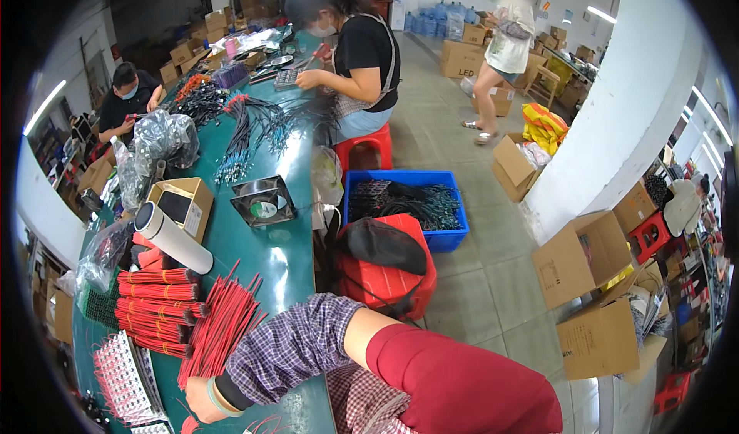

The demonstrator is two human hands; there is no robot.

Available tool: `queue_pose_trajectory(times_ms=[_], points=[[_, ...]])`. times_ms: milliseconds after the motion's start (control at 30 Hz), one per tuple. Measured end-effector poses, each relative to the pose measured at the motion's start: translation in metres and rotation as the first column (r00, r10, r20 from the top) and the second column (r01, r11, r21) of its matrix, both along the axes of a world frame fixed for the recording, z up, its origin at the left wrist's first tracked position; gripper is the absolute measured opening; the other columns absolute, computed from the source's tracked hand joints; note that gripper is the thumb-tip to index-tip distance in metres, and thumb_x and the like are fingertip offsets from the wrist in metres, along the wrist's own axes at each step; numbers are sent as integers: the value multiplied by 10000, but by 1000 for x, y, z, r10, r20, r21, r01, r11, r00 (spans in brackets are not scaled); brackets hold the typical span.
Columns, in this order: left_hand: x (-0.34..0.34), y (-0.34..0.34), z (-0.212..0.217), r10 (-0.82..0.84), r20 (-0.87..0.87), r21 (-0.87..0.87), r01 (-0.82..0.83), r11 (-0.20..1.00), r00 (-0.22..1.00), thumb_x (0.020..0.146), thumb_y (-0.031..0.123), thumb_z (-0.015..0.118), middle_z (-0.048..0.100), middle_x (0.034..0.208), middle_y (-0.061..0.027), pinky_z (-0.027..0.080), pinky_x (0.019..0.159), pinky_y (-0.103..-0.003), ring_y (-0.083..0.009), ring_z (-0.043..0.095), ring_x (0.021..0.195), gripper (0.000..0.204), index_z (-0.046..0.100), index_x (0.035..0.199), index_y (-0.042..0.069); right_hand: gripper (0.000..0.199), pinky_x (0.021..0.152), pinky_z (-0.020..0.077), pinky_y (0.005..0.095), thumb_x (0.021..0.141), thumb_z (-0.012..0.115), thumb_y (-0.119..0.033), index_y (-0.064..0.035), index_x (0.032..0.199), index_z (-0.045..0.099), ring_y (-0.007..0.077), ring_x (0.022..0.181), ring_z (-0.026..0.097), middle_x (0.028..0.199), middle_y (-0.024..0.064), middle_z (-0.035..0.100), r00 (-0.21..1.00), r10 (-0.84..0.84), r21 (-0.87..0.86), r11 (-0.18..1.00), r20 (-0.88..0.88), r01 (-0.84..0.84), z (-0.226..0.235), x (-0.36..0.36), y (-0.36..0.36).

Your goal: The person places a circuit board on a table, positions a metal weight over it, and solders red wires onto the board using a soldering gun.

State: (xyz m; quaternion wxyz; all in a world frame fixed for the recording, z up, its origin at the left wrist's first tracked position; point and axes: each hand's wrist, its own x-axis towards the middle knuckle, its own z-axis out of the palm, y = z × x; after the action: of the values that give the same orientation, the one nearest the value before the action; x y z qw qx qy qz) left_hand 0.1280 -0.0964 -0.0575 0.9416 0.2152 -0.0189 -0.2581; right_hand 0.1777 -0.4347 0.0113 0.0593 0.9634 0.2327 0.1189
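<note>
My right hand (203,401) is low at the left, over the green table, at the near end of a loose heap of red wires (223,322). A pale band circles its wrist, below a plaid sleeve cover (289,345) and a red sleeve. Its fingers bend down toward the lower edge and are mostly hidden, so what they hold does not show. Beside the heap lie banded bundles of red wires (158,311). Left of the hand are white sheets of small parts (127,376) with thin red leads. My left hand is out of view.
On the table (296,268) stand a white flask (173,237), an open carton (202,195) and a square black fan (263,201). Beside it are a red stool (385,280) with a black bag and a blue crate (446,237) of cables. Co-workers sit farther along.
</note>
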Motion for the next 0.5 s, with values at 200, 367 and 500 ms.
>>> queue_pose_trajectory(times_ms=[200, 367, 500], points=[[8, 10, 8, 41, 30, -10, -41, 999, 999, 890, 228, 595, 539, 769, 12, 378, 554, -218, -96, 435, 588, 175, 604, 969, 71, 243, 605, 527, 444, 899, 535, -236, -138, 1059, 690, 271, 910, 658, 1006, 54, 690, 952, -14, -371, 923, -305, -105, -6, -19, 14], [1, 26, 11, 108, 39, -27, -107, 994, 993, 895, 231, 595, 540, 769, 14, 378, 557, -215, -94, 434, 587, 176, 604, 971, 72, 237, 580, 497, 441, 871, 556, -250, -145, 1029, 697, 269, 872, 654, 967, 40, 687, 950, -31, -340, 937, -311, -80, -13, -23, 18], [-8, 38, 12, 155, 37, -43, -154, 987, 987, 899, 233, 594, 541, 769, 16, 379, 559, -214, -93, 433, 586, 177, 605, 973, 73, 215, 557, 467, 442, 826, 585, -251, -162, 972, 716, 260, 824, 651, 892, 23, 692, 962, -32, -293, 955, -273, -52, -23, -21, 20]])
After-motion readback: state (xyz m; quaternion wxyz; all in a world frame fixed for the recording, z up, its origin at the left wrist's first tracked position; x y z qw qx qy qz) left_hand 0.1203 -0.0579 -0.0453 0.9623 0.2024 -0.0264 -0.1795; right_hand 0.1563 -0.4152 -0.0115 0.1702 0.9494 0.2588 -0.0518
